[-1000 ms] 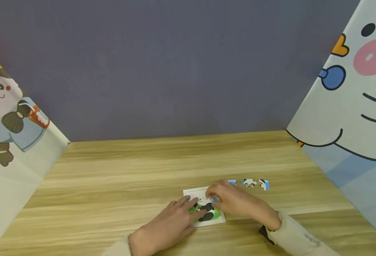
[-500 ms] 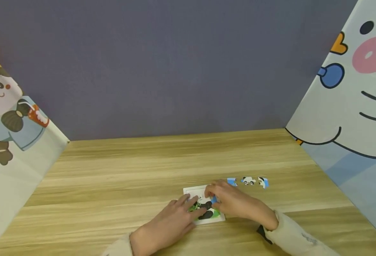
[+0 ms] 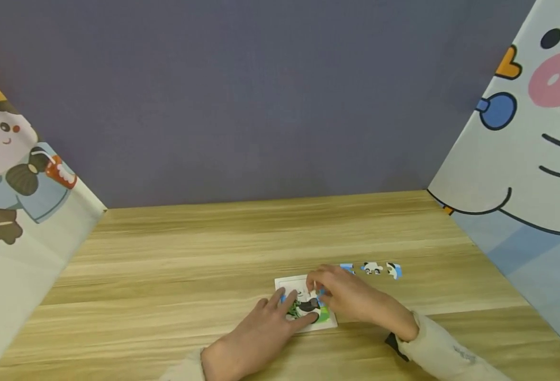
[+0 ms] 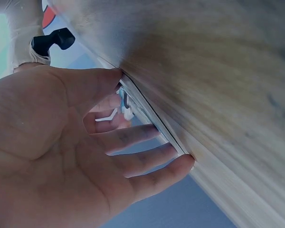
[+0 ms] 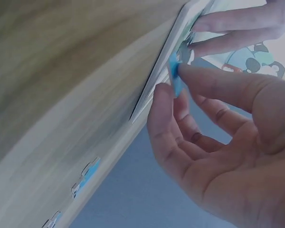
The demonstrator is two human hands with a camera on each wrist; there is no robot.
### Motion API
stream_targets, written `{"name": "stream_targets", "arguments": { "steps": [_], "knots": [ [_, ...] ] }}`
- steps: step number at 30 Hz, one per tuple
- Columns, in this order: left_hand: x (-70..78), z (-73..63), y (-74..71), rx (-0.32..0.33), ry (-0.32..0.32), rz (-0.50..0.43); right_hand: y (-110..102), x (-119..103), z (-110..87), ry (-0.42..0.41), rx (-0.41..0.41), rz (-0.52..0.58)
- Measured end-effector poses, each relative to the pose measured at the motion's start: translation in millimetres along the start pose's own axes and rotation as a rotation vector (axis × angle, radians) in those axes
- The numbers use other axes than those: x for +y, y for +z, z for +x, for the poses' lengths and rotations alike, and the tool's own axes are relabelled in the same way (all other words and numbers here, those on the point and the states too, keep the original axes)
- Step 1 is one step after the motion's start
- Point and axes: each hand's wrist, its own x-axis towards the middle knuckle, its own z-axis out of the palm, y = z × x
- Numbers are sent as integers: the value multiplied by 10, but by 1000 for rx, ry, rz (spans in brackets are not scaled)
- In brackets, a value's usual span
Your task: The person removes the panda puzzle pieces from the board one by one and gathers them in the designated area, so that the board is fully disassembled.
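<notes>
A white-framed panda jigsaw puzzle board (image 3: 285, 280) lies on the table, its lower part filled with green, black and white picture. My left hand (image 3: 261, 330) rests on it with fingers spread and extended, the thumb reaching across the picture. In the left wrist view, those fingertips (image 4: 187, 159) touch the board's edge. My right hand (image 3: 349, 293) is over the board's right side. Between thumb and index finger it pinches a blue puzzle piece (image 5: 175, 78), tilted up close to the board's surface. The hands hide part of the picture.
Behind the right hand, three loose pieces lie in a row: a blue one (image 3: 347, 268), a panda face (image 3: 371, 268) and a black, white and blue one (image 3: 394, 270). A grey wall (image 3: 261, 106) and printed side panels (image 3: 499, 159) enclose the wooden table (image 3: 180, 254).
My left hand has shifted slightly right over the board, its thumb further across the picture. The right hand keeps its pinch at the board's right side, with small finger movement.
</notes>
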Motion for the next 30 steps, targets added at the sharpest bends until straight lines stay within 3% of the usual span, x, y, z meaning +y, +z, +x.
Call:
{"name": "stream_targets", "arguments": {
  "steps": [8, 16, 24, 30],
  "knots": [
    [-1, -2, -10, -29, 7, -31, -50, 30, 2, -42, -28, 121],
    [10, -16, -17, -63, -12, -5, -131, 68, -9, -28, -77, 178],
    [-3, -9, -8, -33, 5, -15, -213, 99, -33, -25, -35, 174],
    [20, -3, -8, -48, 0, -46, -266, 124, -50, -2, -65, 242]
  ]
}}
